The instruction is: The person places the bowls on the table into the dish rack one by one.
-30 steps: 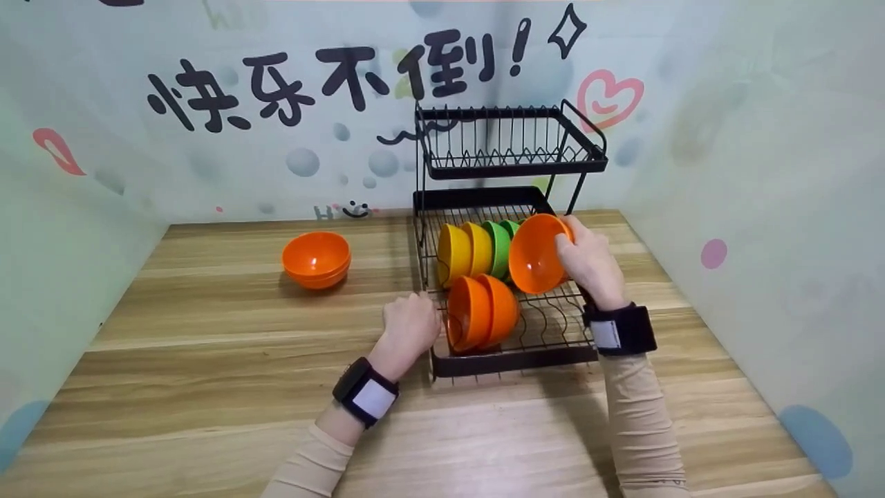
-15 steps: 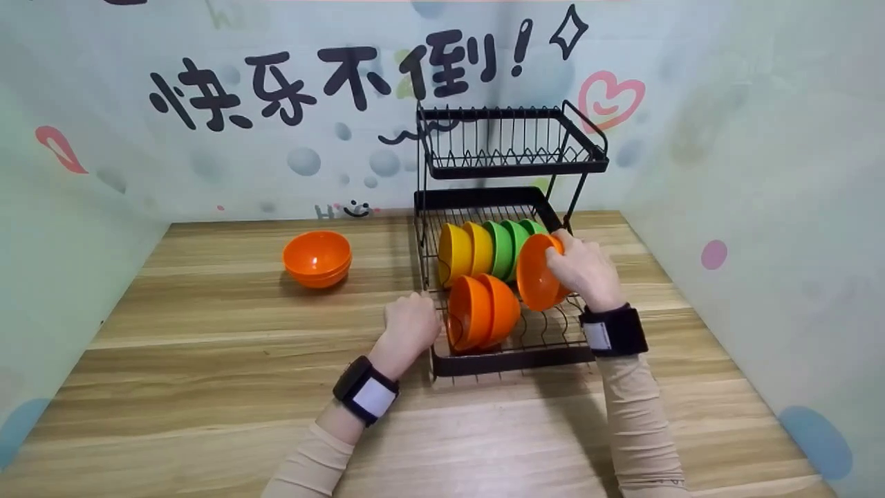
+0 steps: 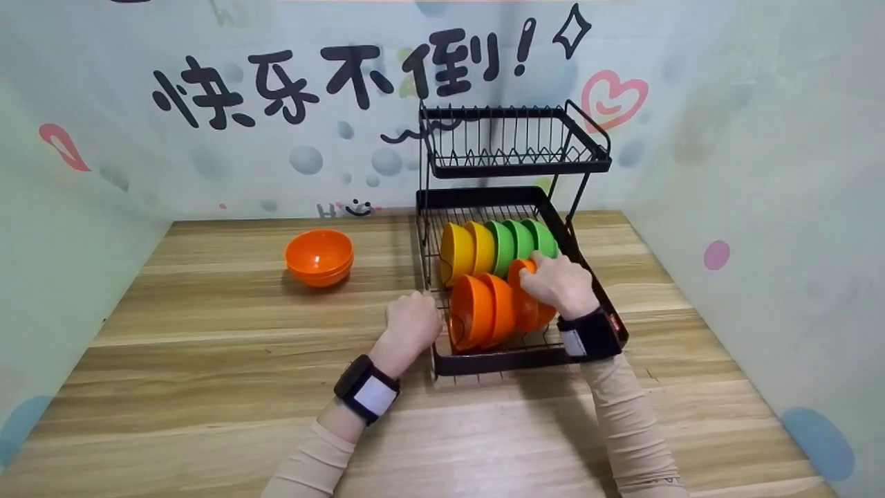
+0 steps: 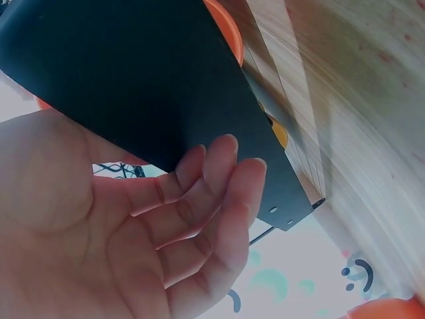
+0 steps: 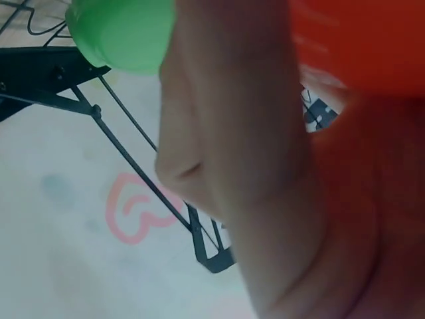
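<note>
On the lower tier of the black two-tier dish rack [image 3: 508, 362], my right hand [image 3: 561, 282] grips an orange bowl [image 3: 527, 304] by its upper rim. The bowl stands on edge, just right of two orange bowls [image 3: 471, 315] in the front row. In the right wrist view, the held bowl [image 5: 365, 46] fills the upper right, partly behind the fingers. My left hand [image 3: 413, 321] holds the rack's left side near the front corner. The left wrist view shows its fingers [image 4: 219, 163] curled against the dark side panel [image 4: 146, 80], with the thumb mostly hidden behind it.
Behind the orange row stand two yellow bowls [image 3: 456, 254] and three green bowls [image 3: 523, 238] on edge. Nested orange bowls [image 3: 319, 259] sit on the wooden table [image 3: 228, 387] left of the rack. The upper tier [image 3: 518, 169] overhangs the back; walls enclose the table.
My right hand has lowered the orange bowl toward the front row and brought it slightly left, beside the two orange bowls. The left hand has stayed on the rack.
</note>
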A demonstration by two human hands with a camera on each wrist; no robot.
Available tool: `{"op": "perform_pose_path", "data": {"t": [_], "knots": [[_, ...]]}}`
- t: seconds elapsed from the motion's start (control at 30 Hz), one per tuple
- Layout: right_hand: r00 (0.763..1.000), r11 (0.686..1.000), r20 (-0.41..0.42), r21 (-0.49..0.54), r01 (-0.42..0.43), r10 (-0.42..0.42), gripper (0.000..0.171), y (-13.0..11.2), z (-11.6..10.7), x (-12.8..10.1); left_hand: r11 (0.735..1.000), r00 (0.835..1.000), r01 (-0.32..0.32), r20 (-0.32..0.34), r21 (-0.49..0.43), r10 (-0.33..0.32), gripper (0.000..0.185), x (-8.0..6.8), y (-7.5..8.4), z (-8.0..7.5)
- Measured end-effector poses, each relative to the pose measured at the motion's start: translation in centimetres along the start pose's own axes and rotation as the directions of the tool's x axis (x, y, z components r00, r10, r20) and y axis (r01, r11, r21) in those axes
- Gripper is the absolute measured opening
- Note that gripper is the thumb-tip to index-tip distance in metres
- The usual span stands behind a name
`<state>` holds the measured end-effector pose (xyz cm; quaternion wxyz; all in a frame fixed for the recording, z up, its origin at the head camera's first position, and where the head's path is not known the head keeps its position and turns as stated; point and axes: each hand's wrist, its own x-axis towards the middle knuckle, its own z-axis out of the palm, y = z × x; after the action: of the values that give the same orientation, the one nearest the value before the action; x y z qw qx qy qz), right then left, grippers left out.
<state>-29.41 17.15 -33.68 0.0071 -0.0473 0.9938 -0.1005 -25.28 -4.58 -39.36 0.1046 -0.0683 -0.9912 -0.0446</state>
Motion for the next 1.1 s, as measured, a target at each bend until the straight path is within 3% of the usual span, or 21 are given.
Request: {"op": "perform_pose_path", "data": {"t": [0.93,1.1], "knots": [[0.99,0.998,0.143,0.059,-0.005,-0.004,0.064,-1.5,1.5,0.5,0.999,1.0,-0.015,-0.016,-0.044,0.014,0.029,0.1,-0.2,0.0],[0.991,0.998,0.129,0.055,0.021,-0.028,0.061,-1.5,1.5,0.4,0.999,0.999,-0.022,-0.024,-0.045,0.021,0.028,0.0,-0.2,0.1]]}}
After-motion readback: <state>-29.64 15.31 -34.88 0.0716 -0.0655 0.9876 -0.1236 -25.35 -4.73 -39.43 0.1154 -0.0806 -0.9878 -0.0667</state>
